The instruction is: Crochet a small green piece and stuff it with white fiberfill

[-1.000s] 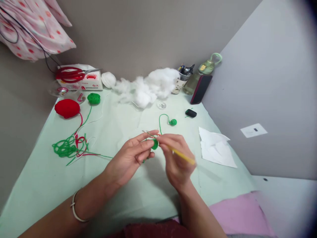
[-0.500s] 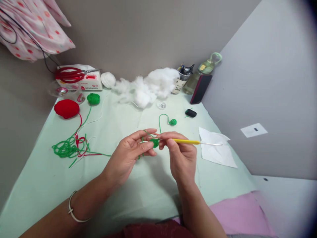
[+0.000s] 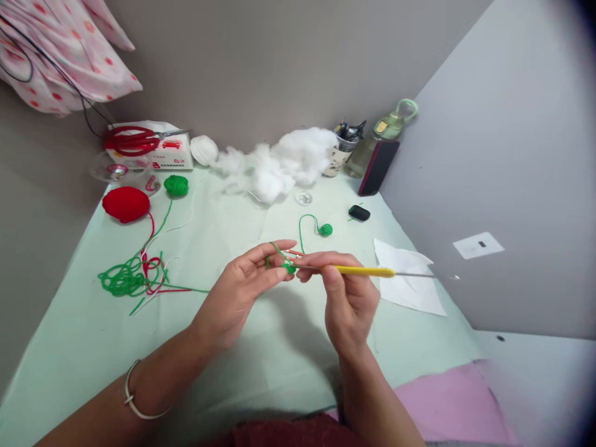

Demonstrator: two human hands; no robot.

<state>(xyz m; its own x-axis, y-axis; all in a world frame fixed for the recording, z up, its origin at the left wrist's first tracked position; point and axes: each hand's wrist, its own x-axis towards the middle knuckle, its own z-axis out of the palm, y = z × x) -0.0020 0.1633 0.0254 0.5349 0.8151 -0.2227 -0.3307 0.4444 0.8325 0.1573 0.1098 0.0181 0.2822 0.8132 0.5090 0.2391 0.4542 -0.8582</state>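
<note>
"Green yarn, one small worked piece (image 3: 289, 269): location?"

"Centre of the frame, pinched between thumb and fingers of the left hand (image 3: 239, 282); one strand (image 3: 280, 252) led over the raised index finger."

"Right hand (image 3: 347, 301)?"

"Closed on one yellow-handled crochet hook (image 3: 365, 271), metal end at the piece. Fingertips of both hands close together; contact between them, cannot tell."

"Step in hand?"

"By judgement, working of one stitch with the hook. Exact stage of the loop: too small to tell."

"Call of the next move?"

"Probably even tension on the strand, steady pinch on the piece, slight turn of the hook to keep yarn caught."

"Containers?"

"Upper right of centre: one cup (image 3: 336, 161), holding pens (image 3: 351, 130). Just beside, one translucent green bottle (image 3: 356, 164); contents, cannot tell. Above centre: one small round dish (image 3: 305, 205), holding tiny ring-like pieces (image 3: 305, 198). Upper left: one white-and-red carton (image 3: 179, 156), red-handled scissors (image 3: 133, 141) lying across it, interior hidden. Partly in front, one clear plastic container (image 3: 97, 169); contents unclear."
</note>
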